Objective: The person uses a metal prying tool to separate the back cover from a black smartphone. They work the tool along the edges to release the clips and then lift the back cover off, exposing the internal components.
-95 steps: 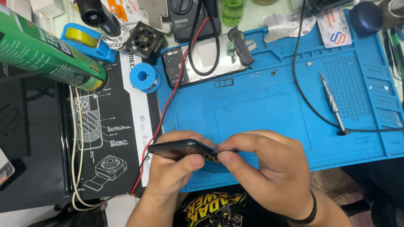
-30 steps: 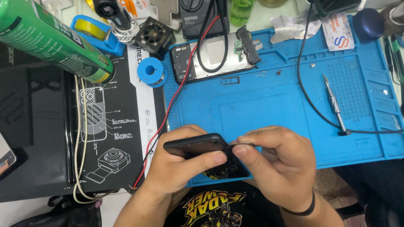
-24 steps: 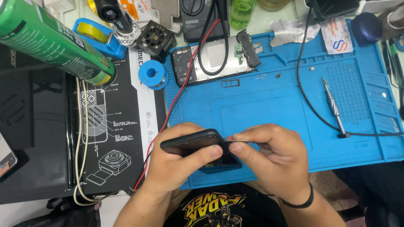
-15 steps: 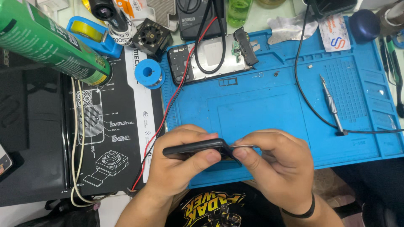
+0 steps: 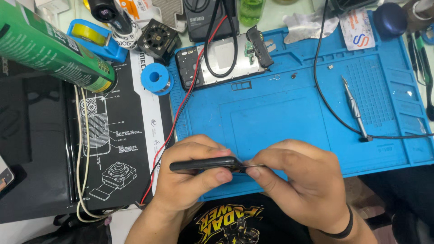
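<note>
**Both hands on a dark phone at the front of the blue mat**

Blue silicone work mat (image 5: 289,113) covers most of the tabletop, with a black printed mat (image 5: 113,149) lying to its left. At the mat's near edge, both hands meet around a dark phone (image 5: 205,164) held edge-on and roughly level. The left hand (image 5: 190,178) is clamped on the phone, thumb under it and fingers curled over the top. The right hand (image 5: 300,180) pinches a thin flat pick (image 5: 254,166) at the phone's right end, its tip touching the edge; a black band sits on that wrist.

Farther back on the mat lies an opened phone frame (image 5: 221,61), with a black cable and a red wire (image 5: 174,122) crossing it. A blue solder spool (image 5: 156,77) sits just left of the frame. To the right, well apart from the hands, a metal-tipped tool (image 5: 355,106) rests on the mat. A green can (image 5: 49,47) juts in from the upper left, beside a blue tape dispenser (image 5: 97,38).
</note>
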`<state>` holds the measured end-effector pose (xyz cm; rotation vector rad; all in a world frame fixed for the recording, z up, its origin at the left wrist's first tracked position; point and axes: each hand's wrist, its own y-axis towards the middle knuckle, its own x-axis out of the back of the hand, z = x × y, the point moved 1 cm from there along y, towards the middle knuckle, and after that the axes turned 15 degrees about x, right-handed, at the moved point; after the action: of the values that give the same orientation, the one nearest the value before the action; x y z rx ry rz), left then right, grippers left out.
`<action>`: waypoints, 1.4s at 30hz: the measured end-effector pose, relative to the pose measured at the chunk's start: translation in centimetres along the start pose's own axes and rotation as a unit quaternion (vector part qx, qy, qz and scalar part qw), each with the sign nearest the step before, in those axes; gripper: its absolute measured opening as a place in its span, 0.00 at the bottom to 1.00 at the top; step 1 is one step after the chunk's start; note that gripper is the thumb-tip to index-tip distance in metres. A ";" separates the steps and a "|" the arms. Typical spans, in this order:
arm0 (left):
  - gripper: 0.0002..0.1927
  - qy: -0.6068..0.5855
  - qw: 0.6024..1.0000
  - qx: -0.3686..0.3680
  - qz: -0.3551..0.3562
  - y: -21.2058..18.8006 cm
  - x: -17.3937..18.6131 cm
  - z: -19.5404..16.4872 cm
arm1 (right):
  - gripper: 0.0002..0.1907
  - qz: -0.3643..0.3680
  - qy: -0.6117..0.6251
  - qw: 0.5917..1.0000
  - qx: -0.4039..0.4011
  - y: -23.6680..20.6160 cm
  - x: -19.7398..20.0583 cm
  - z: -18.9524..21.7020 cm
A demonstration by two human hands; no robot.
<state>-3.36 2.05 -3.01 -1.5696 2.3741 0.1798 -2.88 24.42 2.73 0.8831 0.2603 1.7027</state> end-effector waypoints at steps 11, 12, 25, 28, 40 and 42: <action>0.14 -0.102 0.993 0.001 0.055 0.1 0.5 0.1 | 0.07 0.020 -0.008 1.000 -0.006 0.0 -0.2 0.5; 0.14 -0.110 0.992 0.000 0.062 0.1 0.5 0.1 | 0.07 0.016 -0.006 1.000 -0.005 -0.1 -0.2 0.6; 0.14 -0.203 0.977 -0.003 0.065 0.5 0.9 0.8 | 0.07 0.003 0.042 0.999 -0.012 0.0 -0.7 0.5; 0.15 -0.200 0.978 -0.005 0.063 0.5 1.0 1.0 | 0.07 0.010 0.030 0.999 -0.014 0.0 -0.9 0.6; 0.15 -0.205 0.977 -0.011 0.064 0.6 1.4 1.3 | 0.06 0.022 0.011 0.999 -0.026 0.5 -1.3 0.9; 0.14 -0.192 0.980 -0.006 0.058 0.5 1.4 1.4 | 0.06 0.014 -0.002 1.000 -0.020 0.5 -1.4 0.9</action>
<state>-4.12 1.40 -4.75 -1.2643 2.1608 0.4773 -2.50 22.74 3.09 0.8633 0.2110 1.7275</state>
